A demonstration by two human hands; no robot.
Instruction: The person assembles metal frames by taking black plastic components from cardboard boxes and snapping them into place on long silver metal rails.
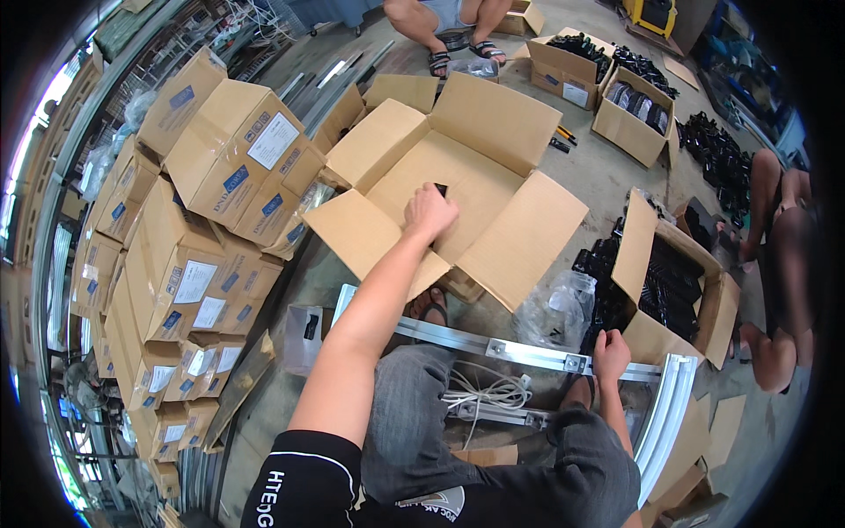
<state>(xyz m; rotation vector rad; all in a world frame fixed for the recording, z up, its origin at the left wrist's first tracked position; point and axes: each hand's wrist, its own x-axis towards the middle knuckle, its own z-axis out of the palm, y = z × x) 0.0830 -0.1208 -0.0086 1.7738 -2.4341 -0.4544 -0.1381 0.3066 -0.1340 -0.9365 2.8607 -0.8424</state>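
My left hand (431, 213) reaches into a large open cardboard box (497, 114), its flaps folded outward. The fingers are closed on a small black part (441, 189), mostly hidden by the hand. Lower right, my right hand (611, 356) is closed beside an aluminium profile frame (528, 353), close to a heap of black parts (606, 295). What its fingers hold, if anything, is too small to make out. Between the box and the frame lies a crumpled clear plastic bag (558, 308).
Sealed cardboard boxes (233, 167) are stacked at the left. Right of me stands an open carton (723, 304) of black parts; another carton (647, 132) is farther back. A coiled white cable (488, 393) lies between my legs. Other people (775, 264) sit at the right and far side.
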